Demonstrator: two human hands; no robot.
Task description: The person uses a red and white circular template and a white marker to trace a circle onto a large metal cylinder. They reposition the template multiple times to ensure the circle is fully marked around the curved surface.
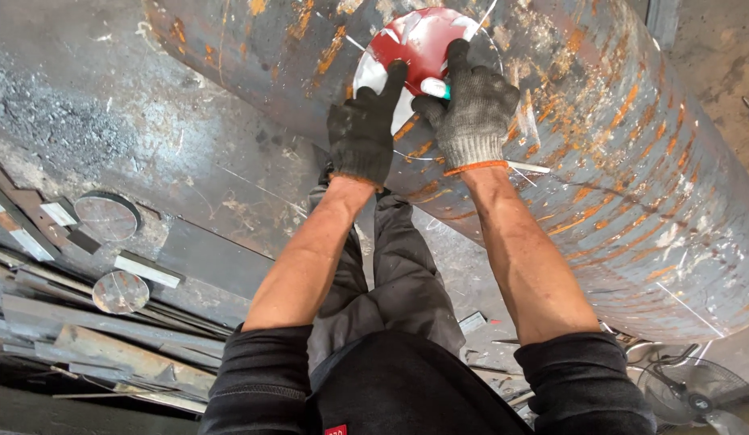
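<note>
Head view, looking straight down: two gloved hands on one big rusty steel cylinder (600, 161) that fills the frame from 12 to 4 o'clock. Its curved surface is dark grey with orange rust streaks, scuffs and a few white scribed lines.

One round red disc (419, 40) sits flat against the cylinder at 12 o'clock, shiny with pale glare patches and a thin white line traced around its edge. The left hand (362, 129), in a dark knit glove, lies with fingers spread flat and fingertips pressing the disc's lower left edge, so it's open and pinning, not gripping. The right hand (471, 109), in a grey knit glove with an orange cuff, is closed around one white marker with a teal band (435, 87), held right at the disc's lower edge between the two hands.

At 9 o'clock, on the gritty grey floor, I count two round shiny metal discs (107, 216), one above the other, plus a heap of flat steel strips and bars (93, 338), rusty and overlapping, too many to count properly. One small flat metal offcut (471, 322) lies near 6 o'clock by the grey trousers. One wire-caged fan (697, 395) pokes in at 5 o'clock.
</note>
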